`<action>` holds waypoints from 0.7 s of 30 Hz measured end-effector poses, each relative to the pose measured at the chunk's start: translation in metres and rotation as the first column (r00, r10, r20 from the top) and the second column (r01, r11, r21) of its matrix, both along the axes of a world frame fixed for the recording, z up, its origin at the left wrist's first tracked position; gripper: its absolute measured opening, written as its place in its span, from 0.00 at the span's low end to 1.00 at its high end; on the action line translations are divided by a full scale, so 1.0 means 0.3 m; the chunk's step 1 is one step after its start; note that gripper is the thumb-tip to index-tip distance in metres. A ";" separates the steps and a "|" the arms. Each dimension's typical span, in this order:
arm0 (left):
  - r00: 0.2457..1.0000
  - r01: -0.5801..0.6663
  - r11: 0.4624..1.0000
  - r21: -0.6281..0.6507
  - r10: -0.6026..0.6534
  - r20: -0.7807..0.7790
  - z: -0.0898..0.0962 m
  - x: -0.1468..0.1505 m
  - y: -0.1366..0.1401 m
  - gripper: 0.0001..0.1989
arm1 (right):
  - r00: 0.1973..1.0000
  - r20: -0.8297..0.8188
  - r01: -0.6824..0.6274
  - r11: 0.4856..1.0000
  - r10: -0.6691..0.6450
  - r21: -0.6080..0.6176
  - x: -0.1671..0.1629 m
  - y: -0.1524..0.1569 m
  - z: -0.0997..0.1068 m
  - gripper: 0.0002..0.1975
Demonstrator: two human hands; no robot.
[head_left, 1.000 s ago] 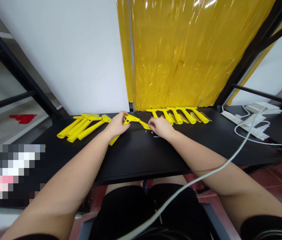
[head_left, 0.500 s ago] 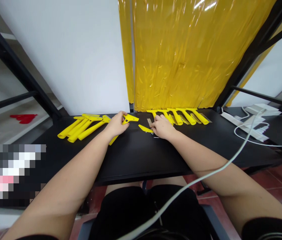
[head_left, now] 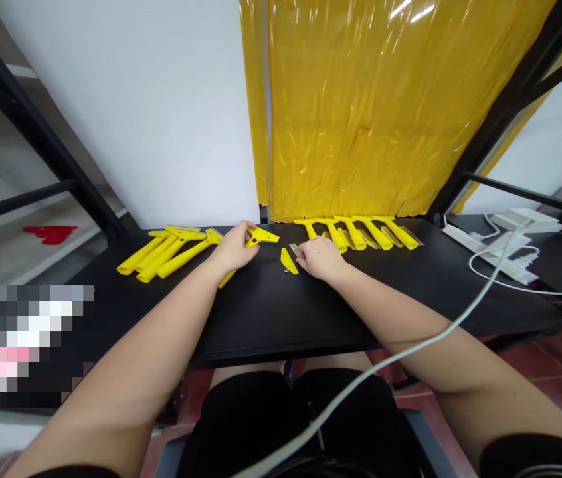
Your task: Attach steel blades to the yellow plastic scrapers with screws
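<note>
My left hand (head_left: 235, 245) is closed round a yellow plastic scraper handle (head_left: 265, 237), its wide T-shaped head pointing right. My right hand (head_left: 323, 257) is closed, with a small flat metal blade (head_left: 294, 249) showing at its fingertips. Just left of those fingers a loose yellow end piece (head_left: 287, 260) lies on the black table (head_left: 271, 318), with tiny metal bits (head_left: 288, 271) beside it. Behind my right hand stretches a row of yellow scrapers (head_left: 379, 232) with metal blades between them. Several yellow handles (head_left: 161, 255) lie to the left of my left hand.
A yellow plastic strip curtain (head_left: 361, 113) and a white panel (head_left: 161, 119) rise behind the table. White power strips with cables (head_left: 493, 252) lie at the right. A pale cable (head_left: 410, 352) crosses in front of my right arm. Red pieces (head_left: 50, 234) sit on a shelf at left.
The loose yellow end piece has turned to a steeper angle and is now apart from my right fingers. The blade has tilted with my right hand; my left hand keeps its grip.
</note>
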State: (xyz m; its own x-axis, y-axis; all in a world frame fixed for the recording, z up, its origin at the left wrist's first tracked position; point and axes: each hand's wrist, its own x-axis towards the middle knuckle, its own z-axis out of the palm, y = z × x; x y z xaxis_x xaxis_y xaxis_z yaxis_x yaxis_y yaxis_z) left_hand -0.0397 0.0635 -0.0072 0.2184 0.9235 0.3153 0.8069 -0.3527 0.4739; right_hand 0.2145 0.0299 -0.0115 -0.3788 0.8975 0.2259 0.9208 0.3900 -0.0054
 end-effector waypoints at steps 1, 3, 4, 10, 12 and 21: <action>1.000 -0.002 1.000 0.001 0.002 -0.002 0.001 0.001 0.000 0.24 | 0.999 -0.032 0.035 0.999 -0.035 -0.019 -0.005 0.000 0.001 0.07; 1.000 0.000 1.000 0.004 0.000 -0.005 0.002 0.002 -0.002 0.24 | 0.989 -0.106 0.097 0.993 -0.104 -0.067 -0.014 0.001 0.002 0.05; 1.000 0.004 1.000 0.004 -0.004 -0.006 0.003 0.002 -0.003 0.24 | 0.982 -0.137 0.120 0.989 -0.132 -0.092 -0.017 0.001 0.002 0.05; 0.999 0.041 0.999 0.002 -0.041 -0.006 0.005 0.004 -0.011 0.24 | 0.970 -0.146 0.176 0.978 -0.192 -0.116 -0.019 -0.003 -0.005 0.07; 0.999 0.047 0.999 -0.002 -0.047 -0.003 0.006 0.004 -0.011 0.24 | 0.973 -0.130 0.179 0.978 -0.192 -0.108 -0.017 -0.005 -0.003 0.07; 0.997 0.080 0.997 0.012 -0.080 0.011 -0.004 -0.001 -0.002 0.24 | 0.962 -0.084 0.244 0.957 -0.260 -0.158 -0.022 0.000 0.009 0.12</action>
State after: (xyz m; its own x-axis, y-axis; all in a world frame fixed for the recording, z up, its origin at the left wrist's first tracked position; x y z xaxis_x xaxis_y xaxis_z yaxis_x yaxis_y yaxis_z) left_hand -0.0399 0.0629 -0.0085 0.2875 0.8995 0.3290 0.7705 -0.4212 0.4785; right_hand 0.2078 0.0299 -0.0088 -0.1178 0.9867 0.1120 0.9805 0.1334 -0.1445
